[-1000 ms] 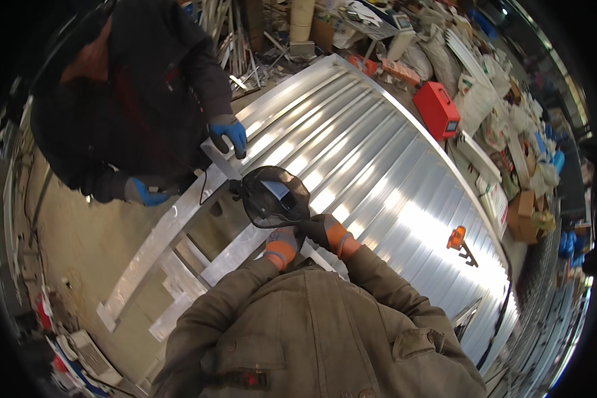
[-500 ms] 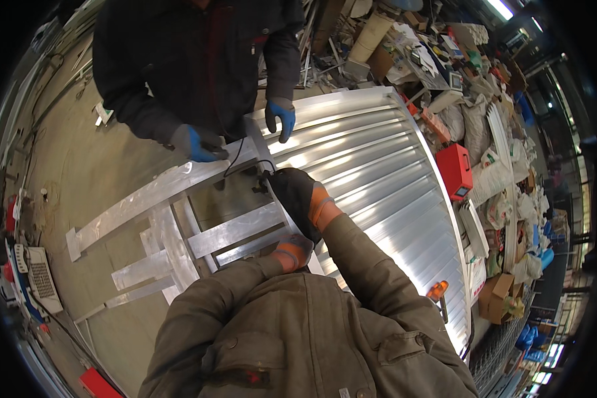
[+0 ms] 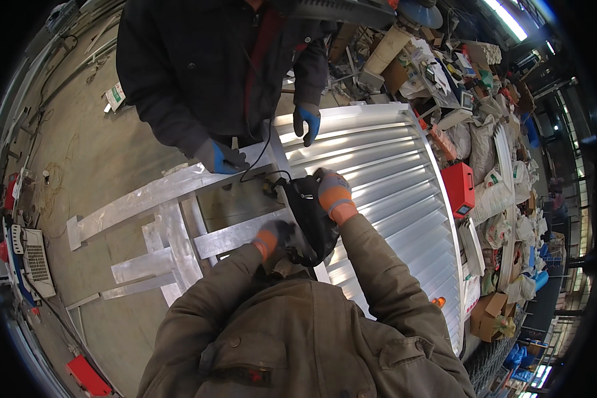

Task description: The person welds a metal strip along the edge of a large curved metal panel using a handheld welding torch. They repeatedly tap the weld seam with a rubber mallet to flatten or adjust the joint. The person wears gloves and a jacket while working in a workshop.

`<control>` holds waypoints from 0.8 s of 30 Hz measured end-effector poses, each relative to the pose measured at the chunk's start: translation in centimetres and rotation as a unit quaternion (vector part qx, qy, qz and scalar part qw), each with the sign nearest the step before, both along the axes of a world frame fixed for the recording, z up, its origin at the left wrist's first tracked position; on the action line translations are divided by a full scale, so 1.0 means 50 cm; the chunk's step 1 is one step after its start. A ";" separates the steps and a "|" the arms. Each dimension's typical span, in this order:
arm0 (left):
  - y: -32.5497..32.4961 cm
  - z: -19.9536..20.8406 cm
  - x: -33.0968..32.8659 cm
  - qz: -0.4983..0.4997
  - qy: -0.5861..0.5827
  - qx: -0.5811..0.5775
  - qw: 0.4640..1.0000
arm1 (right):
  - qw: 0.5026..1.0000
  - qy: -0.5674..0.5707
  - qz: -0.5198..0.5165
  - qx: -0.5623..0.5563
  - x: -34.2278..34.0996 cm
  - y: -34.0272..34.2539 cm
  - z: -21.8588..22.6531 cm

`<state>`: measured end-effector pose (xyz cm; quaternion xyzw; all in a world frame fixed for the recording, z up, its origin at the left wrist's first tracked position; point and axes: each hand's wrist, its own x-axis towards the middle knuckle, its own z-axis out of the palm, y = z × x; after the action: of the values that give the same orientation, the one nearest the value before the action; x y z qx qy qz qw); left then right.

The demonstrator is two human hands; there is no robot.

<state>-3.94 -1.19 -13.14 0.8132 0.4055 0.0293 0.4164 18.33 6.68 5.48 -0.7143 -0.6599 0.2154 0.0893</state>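
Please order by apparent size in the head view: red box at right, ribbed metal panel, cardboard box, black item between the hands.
1. Ribbed metal panel
2. Black item
3. Red box and cardboard box: too alike to rank

Supports, as clocked from the view's centre. The dull concrete floor is spreading from eight to eleven o'clock, bearing a white package at ten and a red box at eight. The ribbed metal panel is carrying an orange object, partly hidden, at four.

Gloved hands, near each other, forearms extended
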 end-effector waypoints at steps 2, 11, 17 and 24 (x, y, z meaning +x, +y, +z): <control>0.075 -0.018 -0.010 0.354 -0.204 -0.364 0.837 | 0.993 0.018 0.088 0.071 -0.027 0.028 -0.027; 0.233 0.023 0.041 0.389 -0.249 -0.362 0.809 | 0.996 -0.051 0.052 -0.057 -0.095 0.121 -0.120; 0.225 0.108 0.039 0.420 -0.280 -0.348 0.790 | 0.993 -0.043 0.068 -0.089 -0.011 0.195 -0.231; 0.227 0.162 0.041 0.193 -0.371 0.065 0.906 | 0.977 0.003 0.154 -0.147 0.021 0.230 -0.273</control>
<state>-1.89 10.16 -5.04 0.6750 0.3677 0.4349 0.4691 19.41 18.17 -8.16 -0.6090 -0.7224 0.3237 -0.0489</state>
